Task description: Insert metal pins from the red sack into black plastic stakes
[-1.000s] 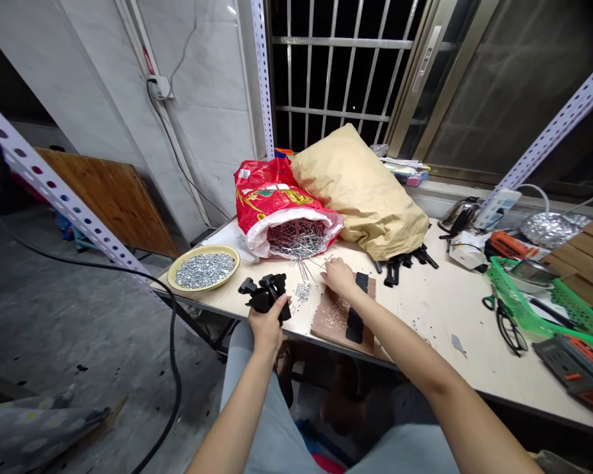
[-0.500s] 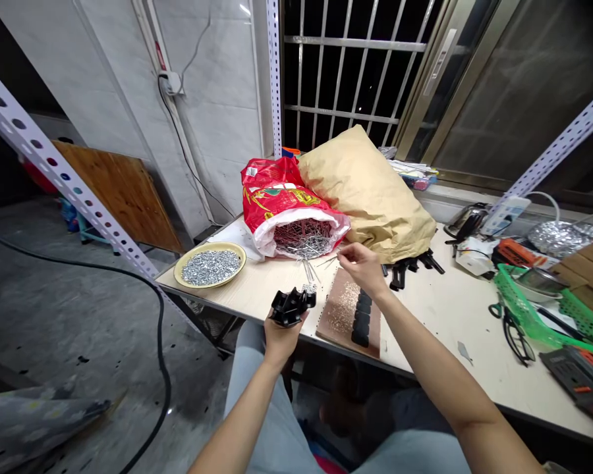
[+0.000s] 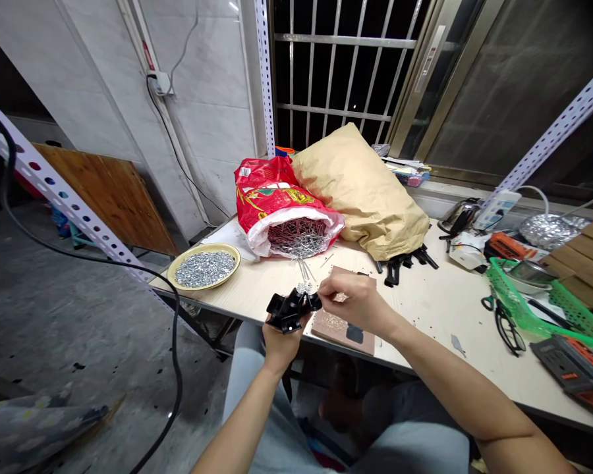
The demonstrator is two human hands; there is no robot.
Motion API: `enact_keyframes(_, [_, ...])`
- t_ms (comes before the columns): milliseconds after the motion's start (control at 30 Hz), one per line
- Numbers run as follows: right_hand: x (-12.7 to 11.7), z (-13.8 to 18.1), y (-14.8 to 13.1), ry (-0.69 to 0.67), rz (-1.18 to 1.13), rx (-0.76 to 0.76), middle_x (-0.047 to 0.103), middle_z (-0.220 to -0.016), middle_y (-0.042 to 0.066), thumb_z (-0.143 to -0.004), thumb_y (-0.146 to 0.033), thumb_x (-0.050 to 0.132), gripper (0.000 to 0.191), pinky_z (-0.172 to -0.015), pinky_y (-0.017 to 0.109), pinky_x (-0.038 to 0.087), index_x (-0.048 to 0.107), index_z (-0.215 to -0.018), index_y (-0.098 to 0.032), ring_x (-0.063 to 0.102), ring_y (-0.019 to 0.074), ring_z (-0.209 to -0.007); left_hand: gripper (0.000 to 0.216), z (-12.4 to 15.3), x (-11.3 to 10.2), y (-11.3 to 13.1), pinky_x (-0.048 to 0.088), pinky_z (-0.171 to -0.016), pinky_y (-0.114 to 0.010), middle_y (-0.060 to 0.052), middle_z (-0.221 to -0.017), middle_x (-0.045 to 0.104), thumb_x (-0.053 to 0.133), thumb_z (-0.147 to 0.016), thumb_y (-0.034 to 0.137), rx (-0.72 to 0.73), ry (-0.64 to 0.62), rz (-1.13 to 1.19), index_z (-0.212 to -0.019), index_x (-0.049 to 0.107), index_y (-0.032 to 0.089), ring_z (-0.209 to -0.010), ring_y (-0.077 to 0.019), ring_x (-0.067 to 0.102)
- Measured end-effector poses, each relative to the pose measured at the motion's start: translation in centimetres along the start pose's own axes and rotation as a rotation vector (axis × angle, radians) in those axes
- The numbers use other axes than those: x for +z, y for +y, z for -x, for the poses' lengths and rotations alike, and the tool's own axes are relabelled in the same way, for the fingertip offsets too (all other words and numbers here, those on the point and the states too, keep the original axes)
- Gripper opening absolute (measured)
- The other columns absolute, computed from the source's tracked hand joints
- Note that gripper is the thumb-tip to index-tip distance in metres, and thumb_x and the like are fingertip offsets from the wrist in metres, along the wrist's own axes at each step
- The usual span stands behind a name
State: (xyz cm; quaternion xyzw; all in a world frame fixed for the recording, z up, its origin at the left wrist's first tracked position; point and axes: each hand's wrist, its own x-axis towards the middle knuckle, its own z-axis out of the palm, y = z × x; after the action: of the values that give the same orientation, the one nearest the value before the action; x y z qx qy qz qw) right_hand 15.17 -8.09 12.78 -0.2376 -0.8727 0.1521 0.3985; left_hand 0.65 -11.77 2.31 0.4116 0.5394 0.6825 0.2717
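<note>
My left hand [image 3: 281, 347] is wrapped from below around several black plastic fittings [image 3: 291, 311], held over the table's front edge. Close to their right side, my right hand [image 3: 358, 301] has thumb and fingers pinched together. Whatever sits between those fingertips is too small to make out. Beyond the hands lies a red bag [image 3: 267, 197] on its side, its white-lined mouth facing me, with long thin metal screws [image 3: 304, 245] spilling out. Small clear pieces [image 3: 304, 288] lie just behind the fittings. A brown board [image 3: 330, 327] with pale crumbs and black pads is partly hidden under my right hand.
A yellow bowl [image 3: 201, 288] of small silvery metal pieces [image 3: 205, 268] stands at the left. Behind is a large tan sack [image 3: 360, 191], with black parts [image 3: 398, 266] before it. Scissors [image 3: 507, 326], a green basket [image 3: 516, 309] and a grey-orange device [image 3: 573, 375] occupy the right.
My right hand has come from beside the bag's mouth toward me, down to the black fittings. My left hand still holds them in nearly the same place. The view has shifted slightly.
</note>
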Motion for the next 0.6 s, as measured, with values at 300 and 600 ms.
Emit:
enact_keyframes(300, [3.0, -3.2, 8.3, -0.127, 0.303, 0.407, 0.064, -0.091, 0.007, -0.087, -0.027, 0.043, 0.021, -0.074, 0.024, 0.044, 0.060, -0.091, -0.016, 0.058, 0.0147, -0.083, 0.035, -1.1, -0.9, -1.4, 0.052, -0.075, -0.033, -0.008, -0.082, 0.070, 0.074, -0.052, 0.022, -0.103, 0.139, 0.081, -0.085, 0.065, 0.012, -0.077, -0.0220, 0.066])
enact_keyframes(600, [10.5, -5.2, 15.4, -0.390, 0.487, 0.774, 0.064, -0.092, 0.017, -0.068, -0.009, 0.057, 0.025, -0.069, 0.024, 0.042, 0.061, -0.092, -0.007, 0.060, 0.0220, -0.084, 0.033, -1.1, -1.1, -0.6, 0.051, -0.077, -0.036, -0.010, -0.082, 0.070, 0.073, -0.053, 0.021, -0.119, 0.021, 0.018, -0.084, 0.064, 0.013, -0.078, -0.0234, 0.066])
